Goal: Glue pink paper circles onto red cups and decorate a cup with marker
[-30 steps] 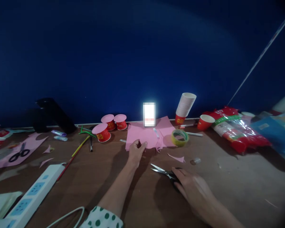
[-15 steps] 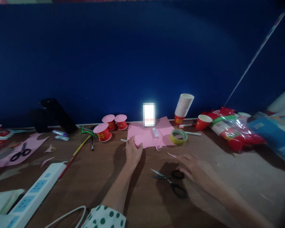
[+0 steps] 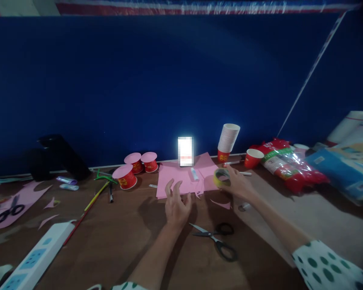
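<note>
My left hand [image 3: 178, 205] is raised in front of the pink paper sheets [image 3: 172, 179], fingers apart and curled, holding nothing. At the right end of the paper my right hand [image 3: 238, 182] grips the right side of a yellowish tape roll [image 3: 217, 182]. A glue stick [image 3: 194, 174] lies on the pink sheets. Nearer to me, black-handled scissors [image 3: 210, 234] rest on the table with their blades parted. A thin pink paper scrap [image 3: 222, 204] lies between the scissors and the tape roll.
Red paper cups with pink discs on top [image 3: 125, 177] stand left of the paper. A leaning cup stack [image 3: 229, 139], a single cup [image 3: 254, 158] and a red plastic pack [image 3: 286, 165] are at right. A power strip [image 3: 38, 255] and more scissors [image 3: 9, 211] lie left.
My right hand has moved forward from beside the scissors to the tape roll, and the pink scrap near its fingers now lies on the table. My left hand has lifted off the paper's edge.
</note>
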Motion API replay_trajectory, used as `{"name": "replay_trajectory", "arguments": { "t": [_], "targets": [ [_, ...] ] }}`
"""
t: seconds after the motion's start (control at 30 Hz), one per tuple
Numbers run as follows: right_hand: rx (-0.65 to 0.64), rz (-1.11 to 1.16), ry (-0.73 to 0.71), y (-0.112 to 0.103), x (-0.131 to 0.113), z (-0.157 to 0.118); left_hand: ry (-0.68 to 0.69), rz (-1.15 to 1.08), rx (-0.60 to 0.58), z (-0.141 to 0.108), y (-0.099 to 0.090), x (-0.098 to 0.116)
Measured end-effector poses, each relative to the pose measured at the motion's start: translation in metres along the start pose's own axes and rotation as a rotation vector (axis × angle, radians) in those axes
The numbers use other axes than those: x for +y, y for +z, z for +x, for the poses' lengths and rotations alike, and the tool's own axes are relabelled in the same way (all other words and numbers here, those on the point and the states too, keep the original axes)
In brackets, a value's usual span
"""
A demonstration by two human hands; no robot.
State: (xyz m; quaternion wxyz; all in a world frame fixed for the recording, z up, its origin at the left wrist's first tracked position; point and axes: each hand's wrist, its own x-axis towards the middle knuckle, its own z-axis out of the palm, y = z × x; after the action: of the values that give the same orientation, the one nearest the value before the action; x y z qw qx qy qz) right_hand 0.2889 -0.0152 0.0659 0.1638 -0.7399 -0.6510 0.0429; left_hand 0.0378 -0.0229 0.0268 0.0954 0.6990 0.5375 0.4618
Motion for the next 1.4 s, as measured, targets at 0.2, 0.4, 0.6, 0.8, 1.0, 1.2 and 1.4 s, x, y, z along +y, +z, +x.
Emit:
{"name": "replay_trajectory", "arguments": {
  "t": [0.2,0.4,0.6,0.8,1.0,1.2,1.4],
  "targets": [
    [0.034,0.019,0.013,0.002,0.004,-0.001,0.005,-0.086,-0.023,0.0,0.002,-0.002],
    [0.15,0.021,-0.024,-0.003,0.014,-0.012,0.001,-0.113,-0.057,0.0,0.006,-0.006],
    [0.181,-0.036,0.009,-0.009,0.025,-0.022,0.005,-0.1,-0.079,-0.001,0.008,-0.009],
    [0.178,-0.047,0.11,-0.016,0.045,-0.03,0.021,-0.102,-0.079,-0.001,0.01,-0.012],
    [0.163,-0.054,0.124,-0.011,0.052,-0.032,0.011,-0.106,-0.086,-0.001,0.012,-0.015],
    [0.133,0.029,0.112,-0.014,0.057,-0.03,0.003,-0.107,-0.081,0.0,0.01,-0.013],
    [0.143,0.035,0.086,-0.008,0.068,-0.028,0.029,-0.134,-0.048,0.002,0.011,-0.015]
  ]
}}
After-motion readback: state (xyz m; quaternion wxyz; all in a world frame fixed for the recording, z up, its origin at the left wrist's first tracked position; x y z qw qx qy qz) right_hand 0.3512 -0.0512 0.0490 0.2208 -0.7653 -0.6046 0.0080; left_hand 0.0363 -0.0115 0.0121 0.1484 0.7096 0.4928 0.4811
